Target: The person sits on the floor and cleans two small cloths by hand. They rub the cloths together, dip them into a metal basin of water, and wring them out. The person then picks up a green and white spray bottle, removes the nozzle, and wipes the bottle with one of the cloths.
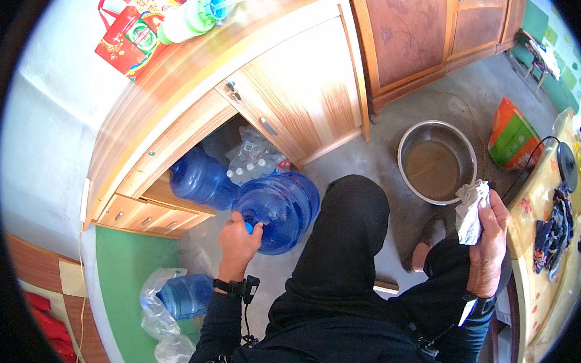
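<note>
My left hand point(239, 243) is closed round the neck of a large blue water jug point(281, 213), which stands on the floor by the open cabinet. A bit of lighter blue shows at the neck under my fingers. Off to the right, my right hand point(489, 235) holds up a crumpled white cloth point(472, 212). Beyond the cloth, a round metal basin point(434, 163) with brownish, murky water rests on the floor. A second blue water jug point(203, 179) lies partly inside the cabinet, left of the first one.
A wooden cabinet point(302, 72) holds a plastic-wrapped pack of bottles point(255, 164). Another jug point(187, 296) in clear plastic lies at lower left. An orange and green bag point(513, 136) stands behind the basin. A covered table point(544, 303) runs along the right.
</note>
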`<state>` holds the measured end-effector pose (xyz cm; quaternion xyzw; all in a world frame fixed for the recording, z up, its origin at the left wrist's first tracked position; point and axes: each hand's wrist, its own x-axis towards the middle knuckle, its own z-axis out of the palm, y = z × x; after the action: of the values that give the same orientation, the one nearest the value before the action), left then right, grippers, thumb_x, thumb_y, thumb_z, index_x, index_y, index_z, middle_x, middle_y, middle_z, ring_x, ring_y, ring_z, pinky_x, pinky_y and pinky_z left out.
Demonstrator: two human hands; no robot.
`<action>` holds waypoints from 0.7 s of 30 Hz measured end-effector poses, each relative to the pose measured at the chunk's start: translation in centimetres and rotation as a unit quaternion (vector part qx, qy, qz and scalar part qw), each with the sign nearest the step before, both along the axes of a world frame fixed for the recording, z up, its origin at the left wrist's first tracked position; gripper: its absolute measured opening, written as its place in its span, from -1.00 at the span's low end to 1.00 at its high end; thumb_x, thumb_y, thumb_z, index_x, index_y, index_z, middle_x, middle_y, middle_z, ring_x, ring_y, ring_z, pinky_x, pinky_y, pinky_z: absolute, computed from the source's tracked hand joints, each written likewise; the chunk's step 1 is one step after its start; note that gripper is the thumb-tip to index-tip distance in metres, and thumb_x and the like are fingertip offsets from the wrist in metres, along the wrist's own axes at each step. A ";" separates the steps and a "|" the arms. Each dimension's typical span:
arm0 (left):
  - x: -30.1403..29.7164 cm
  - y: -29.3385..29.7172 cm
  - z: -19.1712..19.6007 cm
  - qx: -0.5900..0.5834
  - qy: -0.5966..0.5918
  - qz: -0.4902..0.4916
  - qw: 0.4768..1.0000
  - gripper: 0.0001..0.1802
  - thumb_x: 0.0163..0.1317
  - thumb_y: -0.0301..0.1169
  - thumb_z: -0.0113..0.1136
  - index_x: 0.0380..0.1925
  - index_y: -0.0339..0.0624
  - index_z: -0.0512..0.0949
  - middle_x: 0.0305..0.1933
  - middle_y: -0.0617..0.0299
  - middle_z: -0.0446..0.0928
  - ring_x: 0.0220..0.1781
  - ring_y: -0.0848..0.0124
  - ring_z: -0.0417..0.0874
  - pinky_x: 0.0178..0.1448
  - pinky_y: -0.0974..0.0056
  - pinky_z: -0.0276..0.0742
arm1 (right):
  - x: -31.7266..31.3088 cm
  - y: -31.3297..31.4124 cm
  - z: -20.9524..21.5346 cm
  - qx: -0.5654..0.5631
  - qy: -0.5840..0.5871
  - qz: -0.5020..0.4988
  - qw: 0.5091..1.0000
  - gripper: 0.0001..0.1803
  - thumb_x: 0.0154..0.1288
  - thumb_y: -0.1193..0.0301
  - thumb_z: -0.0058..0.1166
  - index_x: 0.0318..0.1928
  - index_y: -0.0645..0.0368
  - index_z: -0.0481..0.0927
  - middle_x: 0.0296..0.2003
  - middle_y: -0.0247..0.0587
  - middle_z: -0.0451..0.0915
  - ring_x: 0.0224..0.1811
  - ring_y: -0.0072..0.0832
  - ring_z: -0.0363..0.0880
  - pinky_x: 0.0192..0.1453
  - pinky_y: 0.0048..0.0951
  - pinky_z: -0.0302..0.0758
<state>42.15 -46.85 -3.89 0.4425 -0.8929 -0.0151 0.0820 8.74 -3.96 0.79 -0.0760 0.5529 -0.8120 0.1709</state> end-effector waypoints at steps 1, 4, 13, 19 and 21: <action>0.2 0.0 0.0 -0.001 -0.003 -0.015 1.000 -0.35 0.19 -0.12 0.61 0.07 -0.35 0.53 -0.14 -0.33 0.71 -0.18 -0.33 0.79 -0.08 -0.28 0.71 | 0.0 0.0 0.0 -0.001 -0.001 0.002 1.000 -0.75 0.67 0.40 0.17 0.15 0.32 0.68 -0.11 -0.29 0.80 -0.17 -0.60 0.75 -0.05 -0.52 0.66; 0.5 0.0 0.6 -0.024 0.003 -0.089 0.996 -0.30 0.16 -0.15 0.63 0.17 -0.29 0.52 -0.09 -0.32 0.67 -0.19 -0.32 0.78 -0.09 -0.28 0.72 | 0.0 0.0 0.0 -0.009 -0.006 -0.012 1.000 -0.76 0.67 0.39 0.15 0.13 0.31 0.68 -0.14 -0.30 0.79 -0.19 -0.62 0.73 -0.08 -0.54 0.64; -2.5 0.2 2.1 -0.016 -0.074 -0.183 0.980 -0.45 0.19 -0.17 0.61 0.01 -0.14 0.50 -0.12 -0.25 0.62 -0.25 -0.27 0.78 -0.21 -0.22 0.72 | 0.2 0.1 0.5 0.028 0.010 -0.017 0.999 -0.76 0.66 0.36 0.17 0.09 0.30 0.68 -0.15 -0.30 0.78 -0.22 -0.63 0.71 -0.12 -0.55 0.60; -2.0 3.7 1.4 -0.023 -0.103 -0.141 0.984 -0.45 0.27 -0.05 0.57 -0.03 -0.15 0.50 -0.16 -0.18 0.61 -0.31 -0.21 0.79 -0.26 -0.22 0.72 | 0.3 -0.2 0.5 0.012 -0.001 -0.023 1.000 -0.75 0.64 0.36 0.18 0.10 0.31 0.68 -0.15 -0.29 0.78 -0.19 -0.62 0.71 -0.09 -0.56 0.60; -1.5 4.9 0.9 -0.019 -0.096 -0.129 0.987 -0.44 0.27 -0.05 0.57 -0.04 -0.17 0.49 -0.16 -0.18 0.61 -0.31 -0.21 0.79 -0.27 -0.21 0.72 | 0.4 -0.2 0.5 0.008 -0.004 -0.022 1.000 -0.74 0.63 0.36 0.19 0.10 0.31 0.68 -0.14 -0.28 0.78 -0.19 -0.62 0.71 -0.08 -0.56 0.61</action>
<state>40.64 -41.97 -3.02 0.3211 -0.9464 0.0342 0.0018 9.11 -4.19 1.33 -0.0587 0.5605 -0.8112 0.1560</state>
